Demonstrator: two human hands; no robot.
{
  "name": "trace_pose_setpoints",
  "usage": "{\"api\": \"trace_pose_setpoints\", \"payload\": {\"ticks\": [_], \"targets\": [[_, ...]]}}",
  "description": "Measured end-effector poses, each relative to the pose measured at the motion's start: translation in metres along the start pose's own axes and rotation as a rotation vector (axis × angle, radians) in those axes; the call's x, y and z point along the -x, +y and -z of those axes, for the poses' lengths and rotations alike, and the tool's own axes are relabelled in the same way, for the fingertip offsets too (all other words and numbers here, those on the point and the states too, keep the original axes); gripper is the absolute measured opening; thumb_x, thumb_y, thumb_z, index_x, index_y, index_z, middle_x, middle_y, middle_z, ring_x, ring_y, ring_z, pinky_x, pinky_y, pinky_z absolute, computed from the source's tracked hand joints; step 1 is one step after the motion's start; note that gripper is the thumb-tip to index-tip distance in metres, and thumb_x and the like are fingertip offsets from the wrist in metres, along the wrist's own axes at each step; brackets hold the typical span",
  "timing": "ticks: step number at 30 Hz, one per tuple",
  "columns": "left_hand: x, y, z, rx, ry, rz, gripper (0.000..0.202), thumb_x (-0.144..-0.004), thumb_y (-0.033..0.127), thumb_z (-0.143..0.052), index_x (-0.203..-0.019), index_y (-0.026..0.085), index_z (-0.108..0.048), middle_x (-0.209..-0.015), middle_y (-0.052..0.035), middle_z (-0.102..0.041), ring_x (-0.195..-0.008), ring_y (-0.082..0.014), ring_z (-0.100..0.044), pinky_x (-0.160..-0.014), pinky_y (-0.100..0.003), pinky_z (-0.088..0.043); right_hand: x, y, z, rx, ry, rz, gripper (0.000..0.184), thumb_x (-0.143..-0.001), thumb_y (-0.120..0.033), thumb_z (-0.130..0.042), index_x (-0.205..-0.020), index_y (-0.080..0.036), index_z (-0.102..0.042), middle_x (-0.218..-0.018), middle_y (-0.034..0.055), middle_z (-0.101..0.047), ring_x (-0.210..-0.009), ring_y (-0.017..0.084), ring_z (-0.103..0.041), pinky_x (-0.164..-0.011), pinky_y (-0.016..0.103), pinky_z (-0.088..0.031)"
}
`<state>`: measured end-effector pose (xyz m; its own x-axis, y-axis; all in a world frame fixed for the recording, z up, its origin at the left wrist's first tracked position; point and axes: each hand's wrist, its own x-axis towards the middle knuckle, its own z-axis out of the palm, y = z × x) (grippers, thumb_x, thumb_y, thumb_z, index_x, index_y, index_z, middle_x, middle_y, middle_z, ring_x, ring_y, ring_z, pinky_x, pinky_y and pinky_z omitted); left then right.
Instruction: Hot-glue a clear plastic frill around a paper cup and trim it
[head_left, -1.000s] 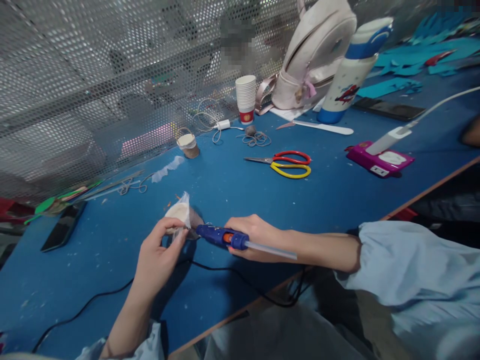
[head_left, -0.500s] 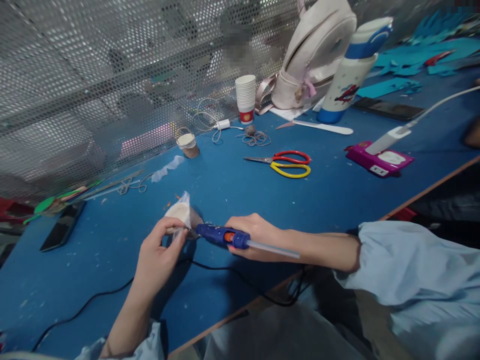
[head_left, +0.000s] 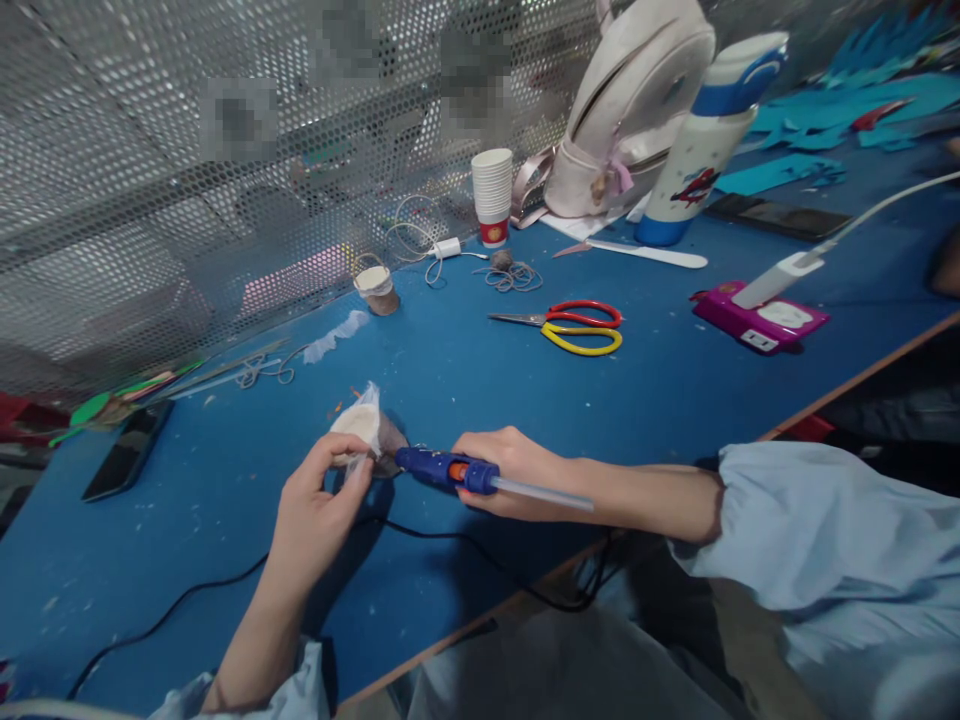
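My left hand (head_left: 315, 515) pinches a small cream-and-brown craft piece (head_left: 361, 425) with a bit of clear film, held just above the blue table (head_left: 465, 390). My right hand (head_left: 514, 470) is closed round a blue hot glue gun (head_left: 442, 468) with a clear glue stick poking out the back. The gun's nozzle touches the craft piece at its right side. The gun's black cord (head_left: 225, 585) trails left across the table and off the near edge.
Red-and-yellow scissors (head_left: 570, 328) lie beyond my hands. A stack of paper cups (head_left: 491, 195), a pale backpack (head_left: 637, 100), a white-and-blue bottle (head_left: 705, 135) and a purple power strip (head_left: 757, 322) stand further back. A black phone (head_left: 127, 450) lies left. Perforated metal screen behind.
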<state>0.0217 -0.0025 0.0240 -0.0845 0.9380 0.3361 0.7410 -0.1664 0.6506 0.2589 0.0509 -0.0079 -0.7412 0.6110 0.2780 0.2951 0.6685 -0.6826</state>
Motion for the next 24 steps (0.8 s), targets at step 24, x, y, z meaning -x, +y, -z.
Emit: {"api": "trace_pose_setpoints", "payload": {"ticks": [24], "targets": [[-0.0004,0.0072,-0.0011,0.089,-0.036,-0.029,0.018,-0.086,0.033,-0.056,-0.072,0.021,-0.060,-0.078,-0.0011,-0.062,-0.074,-0.0154,-0.056,-0.070,-0.028,-0.044,0.0094,0.0022,0.0088,-0.176,0.348,0.144,0.008,-0.076,-0.017,-0.056,-0.084,-0.019,-0.056,-0.073,-0.0004,-0.063,-0.058,0.009,-0.055,-0.058,0.021,-0.045]]}}
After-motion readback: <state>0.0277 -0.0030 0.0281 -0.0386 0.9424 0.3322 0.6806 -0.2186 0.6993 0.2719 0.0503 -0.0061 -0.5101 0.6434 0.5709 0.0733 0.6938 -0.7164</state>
